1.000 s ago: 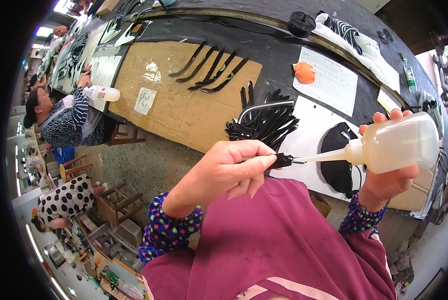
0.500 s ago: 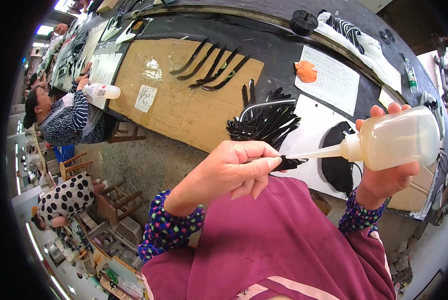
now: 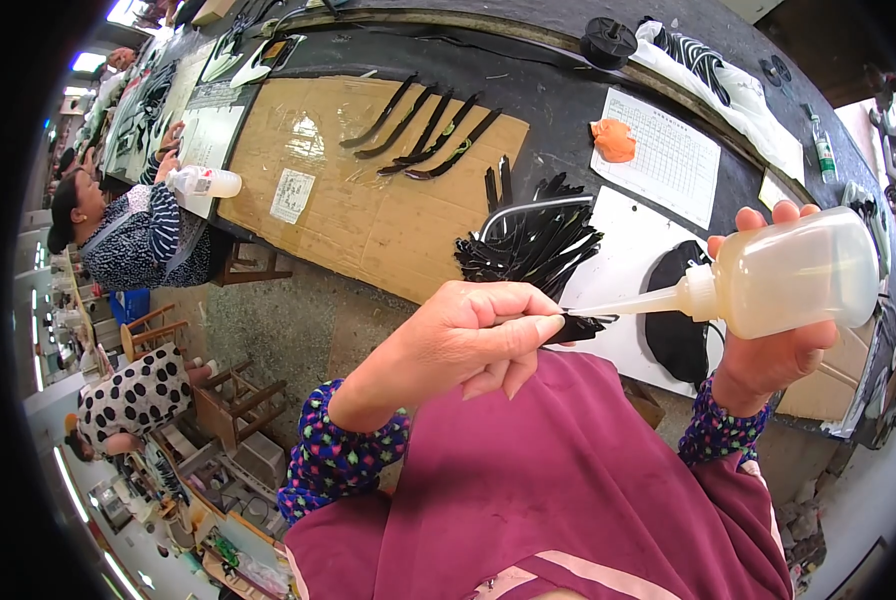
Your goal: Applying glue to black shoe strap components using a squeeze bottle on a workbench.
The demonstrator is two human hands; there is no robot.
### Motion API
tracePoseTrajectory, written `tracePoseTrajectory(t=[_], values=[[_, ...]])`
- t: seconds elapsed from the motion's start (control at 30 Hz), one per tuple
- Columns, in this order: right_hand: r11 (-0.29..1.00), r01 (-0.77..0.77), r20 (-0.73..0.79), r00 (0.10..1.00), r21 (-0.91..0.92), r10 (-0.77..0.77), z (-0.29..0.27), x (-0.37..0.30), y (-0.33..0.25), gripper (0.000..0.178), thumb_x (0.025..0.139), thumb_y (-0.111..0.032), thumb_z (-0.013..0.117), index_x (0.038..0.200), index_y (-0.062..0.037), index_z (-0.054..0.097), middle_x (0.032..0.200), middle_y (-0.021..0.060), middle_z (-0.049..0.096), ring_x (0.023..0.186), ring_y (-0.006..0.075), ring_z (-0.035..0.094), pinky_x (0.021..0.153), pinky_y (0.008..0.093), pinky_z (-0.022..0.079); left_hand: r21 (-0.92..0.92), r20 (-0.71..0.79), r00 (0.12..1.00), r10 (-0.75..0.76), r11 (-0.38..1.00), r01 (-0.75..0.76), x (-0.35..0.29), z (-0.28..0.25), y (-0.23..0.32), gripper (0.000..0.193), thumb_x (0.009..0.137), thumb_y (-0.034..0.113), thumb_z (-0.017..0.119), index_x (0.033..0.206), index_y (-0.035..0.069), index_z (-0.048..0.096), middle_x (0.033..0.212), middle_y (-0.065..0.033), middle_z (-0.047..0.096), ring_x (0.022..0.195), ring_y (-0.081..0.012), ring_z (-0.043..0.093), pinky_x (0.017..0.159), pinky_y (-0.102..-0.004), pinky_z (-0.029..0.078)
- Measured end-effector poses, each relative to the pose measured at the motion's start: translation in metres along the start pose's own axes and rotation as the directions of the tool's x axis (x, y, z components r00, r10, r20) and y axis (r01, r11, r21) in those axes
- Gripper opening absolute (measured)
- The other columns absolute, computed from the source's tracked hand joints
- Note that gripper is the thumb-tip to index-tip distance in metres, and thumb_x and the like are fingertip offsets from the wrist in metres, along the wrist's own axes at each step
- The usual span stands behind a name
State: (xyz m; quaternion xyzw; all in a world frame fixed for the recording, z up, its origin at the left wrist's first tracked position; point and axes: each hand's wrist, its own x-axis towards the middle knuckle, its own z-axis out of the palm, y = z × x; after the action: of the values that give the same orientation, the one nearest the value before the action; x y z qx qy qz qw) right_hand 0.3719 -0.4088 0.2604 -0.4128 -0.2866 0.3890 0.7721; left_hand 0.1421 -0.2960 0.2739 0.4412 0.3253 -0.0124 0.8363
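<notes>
Translucent plastic: squeeze bottle (image 3: 793, 272), milky, long thin nozzle, lying on its side in the air above the near edge of the desk (image 3: 568, 100).
Right hand (image 3: 768, 350): grip closed around the bottle's body, fingertips over its top, thumb beneath.
Nozzle tip: touching the small black piece (image 3: 578, 325).
Left hand (image 3: 468, 340): grip closed on the black piece, pinched between thumb and fingers, level with the bottle, just off the desk's near edge.
Black strips in a fan (image 3: 533, 240): heaped on the desk near its near edge, just behind the left hand, partly over a white sheet (image 3: 633, 240).
Black oval piece (image 3: 673, 310): on the white sheet, below the nozzle.
Cardboard sheet (image 3: 358, 190): flat on the desk to the left, four curved black strips (image 3: 423, 125) at its far side.
Orange lump (image 3: 615, 140): on a printed paper form (image 3: 668, 155) toward the far edge.
Black spool (image 3: 608, 40): at the far edge.
Other people: one in a striped top (image 3: 133, 235) seated at the desk's left end, with a white bottle (image 3: 206, 182) by the hands; one in a spotted top (image 3: 133, 395) seated lower left.
</notes>
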Motion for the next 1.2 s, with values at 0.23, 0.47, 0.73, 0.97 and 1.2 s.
tracePoseTrajectory(t=[0.23, 0.47, 0.73, 0.97, 1.2], values=[[1.0, -0.006, -0.001, 1.0, -0.013, 0.005, 0.0002, 0.0002, 0.0011, 0.095, 0.062, -0.05, 0.071, 0.13, -0.0033, 0.025, 0.127, 0.0144, 0.037, 0.113, 0.0347, 0.043, 0.088, 0.0524, 0.041, 0.015, -0.008, 1.0, 0.008, 1.0, -0.008, 0.0005, -0.0007, -0.0002, 0.02, 0.088, 0.016, 0.048, 0.094, -0.002, 0.055, 0.055, -0.0034, 0.054, 0.038, -0.0015, 0.036, 0.037, -0.0163, 0.027], [1.0, -0.005, -0.009, 1.0, -0.005, 0.005, -0.0027, -0.0017, 0.0006, 0.094, 0.062, -0.05, 0.071, 0.13, -0.0033, 0.025, 0.127, 0.0146, 0.037, 0.113, 0.0347, 0.043, 0.089, 0.0525, 0.041, 0.009, -0.007, 1.0, 0.009, 1.0, -0.009, 0.0012, -0.0022, -0.0025, 0.02, 0.089, 0.015, 0.047, 0.096, -0.002, 0.055, 0.054, -0.0038, 0.053, 0.038, -0.0019, 0.036, 0.037, -0.0165, 0.027], [1.0, 0.004, -0.02, 1.0, 0.005, -0.004, -0.0019, -0.0033, 0.0004, 0.094, 0.062, -0.049, 0.072, 0.13, -0.003, 0.026, 0.127, 0.0148, 0.037, 0.113, 0.0346, 0.043, 0.087, 0.0522, 0.042, 0.021, -0.02, 1.0, 0.011, 1.0, -0.01, 0.001, -0.0023, -0.0022, 0.02, 0.089, 0.015, 0.047, 0.096, -0.002, 0.055, 0.054, -0.0038, 0.053, 0.038, -0.0024, 0.036, 0.037, -0.0168, 0.027], [1.0, 0.006, -0.03, 1.0, -0.021, -0.007, -0.0041, -0.0042, 0.0, 0.094, 0.062, -0.051, 0.071, 0.13, -0.0033, 0.027, 0.126, 0.0142, 0.039, 0.112, 0.0337, 0.045, 0.086, 0.0514, 0.042, 0.034, -0.03, 1.0, 0.008, 0.999, -0.007, 0.0019, -0.0012, -0.0007, 0.021, 0.089, 0.015, 0.048, 0.096, -0.002, 0.056, 0.054, -0.0036, 0.053, 0.038, -0.0022, 0.036, 0.037, -0.0167, 0.027], [1.0, 0.008, -0.04, 0.999, -0.014, -0.008, -0.0053, -0.0052, -0.0002, 0.093, 0.062, -0.05, 0.071, 0.129, -0.0034, 0.027, 0.125, 0.0139, 0.04, 0.111, 0.0328, 0.045, 0.086, 0.0508, 0.043, 0.018, -0.037, 0.999, 0.006, 1.0, -0.005, 0.0018, -0.0007, -0.0006, 0.02, 0.088, 0.015, 0.048, 0.095, -0.002, 0.056, 0.053, -0.0037, 0.053, 0.038, -0.0022, 0.035, 0.037, -0.017, 0.026]])
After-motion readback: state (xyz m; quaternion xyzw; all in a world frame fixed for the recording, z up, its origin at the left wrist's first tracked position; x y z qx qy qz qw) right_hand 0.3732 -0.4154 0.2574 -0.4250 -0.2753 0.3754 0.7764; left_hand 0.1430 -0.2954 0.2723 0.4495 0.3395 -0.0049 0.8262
